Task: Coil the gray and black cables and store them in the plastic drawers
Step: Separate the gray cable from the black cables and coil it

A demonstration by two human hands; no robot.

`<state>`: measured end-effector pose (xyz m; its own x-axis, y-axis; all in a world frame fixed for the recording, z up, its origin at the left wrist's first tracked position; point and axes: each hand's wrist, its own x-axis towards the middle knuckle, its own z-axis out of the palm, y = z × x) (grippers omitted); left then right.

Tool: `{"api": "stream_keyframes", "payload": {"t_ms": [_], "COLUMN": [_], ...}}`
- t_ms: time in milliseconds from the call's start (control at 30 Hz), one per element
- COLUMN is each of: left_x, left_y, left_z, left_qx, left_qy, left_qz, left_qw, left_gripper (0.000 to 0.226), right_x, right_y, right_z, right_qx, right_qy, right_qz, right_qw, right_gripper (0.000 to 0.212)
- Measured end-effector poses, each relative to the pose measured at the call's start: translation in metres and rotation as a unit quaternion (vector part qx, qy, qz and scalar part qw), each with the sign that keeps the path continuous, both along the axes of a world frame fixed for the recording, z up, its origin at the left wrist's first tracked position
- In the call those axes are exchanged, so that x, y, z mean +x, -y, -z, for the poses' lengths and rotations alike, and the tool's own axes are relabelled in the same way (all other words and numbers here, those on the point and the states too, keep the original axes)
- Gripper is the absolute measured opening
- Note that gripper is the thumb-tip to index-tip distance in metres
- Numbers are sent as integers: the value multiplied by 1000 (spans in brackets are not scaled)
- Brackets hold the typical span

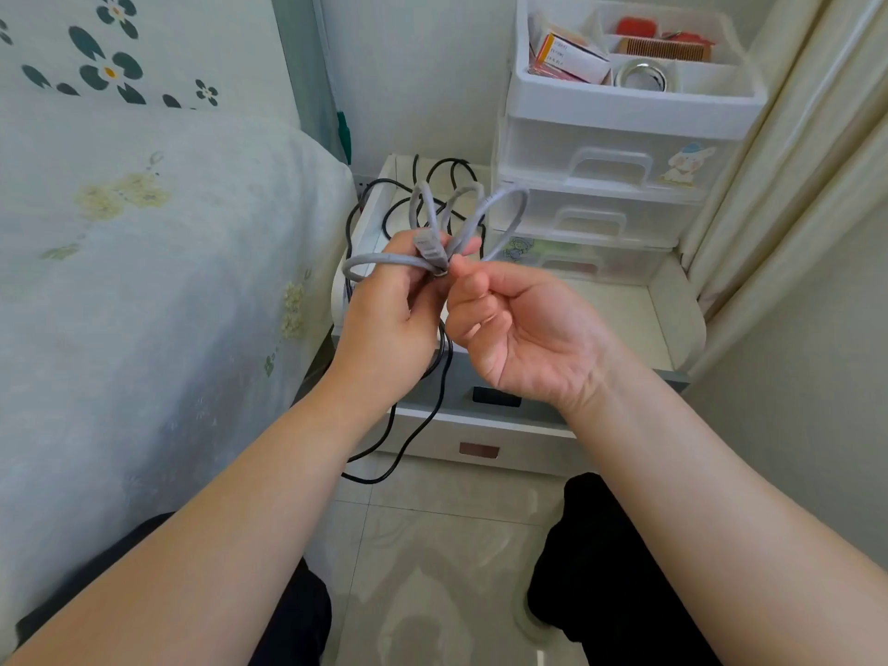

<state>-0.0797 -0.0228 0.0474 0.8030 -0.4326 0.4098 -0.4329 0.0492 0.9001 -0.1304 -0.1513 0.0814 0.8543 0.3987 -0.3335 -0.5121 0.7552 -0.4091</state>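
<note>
Held above the table [624,305], the light, springy gray cable [451,218] is pinched at its gathered loops by both the left hand [389,310] and right hand [519,329], a grip best kept there lest it uncoil.

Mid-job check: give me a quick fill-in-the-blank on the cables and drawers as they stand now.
1. Both hands hold the ____ cable bunched in loops.
2. The black cable hangs off the nightstand toward the ____.
3. The plastic drawers below the open top tray are all ____.

Missing words: gray; floor; closed
</note>
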Motion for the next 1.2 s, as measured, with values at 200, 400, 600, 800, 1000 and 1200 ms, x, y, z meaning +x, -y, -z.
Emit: {"api": "stream_keyframes", "payload": {"t_ms": [200, 400, 600, 800, 1000, 1200], "left_x": [6, 7, 6, 5, -2, -7], "left_y": [-3, -2, 0, 2, 6, 8], "left_z": [-3, -2, -1, 4, 6, 3], "left_qx": [-35, -4, 24, 92, 155, 169], "left_qy": [-90, -131, -134, -91, -10, 39], "left_qz": [3, -9, -20, -42, -78, -90], "left_qw": [995, 991, 990, 991, 985, 981], "left_gripper": [29, 28, 26, 24, 26, 27], "right_x": [-7, -5, 3, 6, 7, 4], "right_y": [-2, -1, -4, -6, -3, -1], "right_z": [1, 12, 22, 19, 15, 14], "right_qx": [-522, -797, -866, -891, -858, -757], "right_qy": [146, 314, 362, 354, 288, 208], "right_qz": [165, 254, 265, 208, 117, 128], "right_qw": [824, 449, 219, 191, 409, 606], "right_gripper": [16, 11, 14, 23, 21, 26]}}
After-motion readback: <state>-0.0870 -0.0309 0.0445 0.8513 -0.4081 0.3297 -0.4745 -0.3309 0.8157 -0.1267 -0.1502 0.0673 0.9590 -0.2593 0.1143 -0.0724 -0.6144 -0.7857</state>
